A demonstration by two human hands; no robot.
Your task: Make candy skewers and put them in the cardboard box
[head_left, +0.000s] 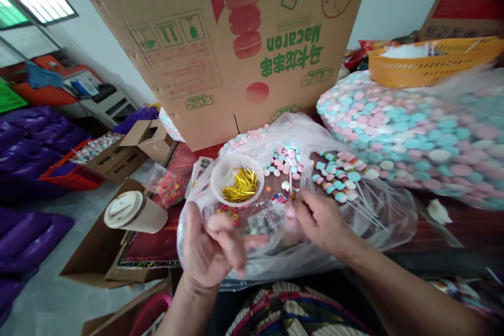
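My left hand (214,247) is palm up over the front of the plastic sheet, its fingers apart and partly bent, with nothing seen in them. To its right, my right hand (321,220) pinches a thin white stick (291,182) that points upward. A pinkish blurred shape shows just below those fingertips; I cannot make out what it is. Beyond my left hand stands a white bowl (216,189) of gold twist ties (241,185). Loose pink, blue and white candies (286,160) lie behind the stick. Finished-looking candy skewers (340,176) lie right of my right hand.
A large Macaron carton (244,63) stands at the back. At right, a big clear bag of candies (413,131) carries an orange basket (433,65). A lidded cup (136,212) and a bag of ring candies (169,186) are at left. The clear plastic sheet (378,215) covers the tabletop.
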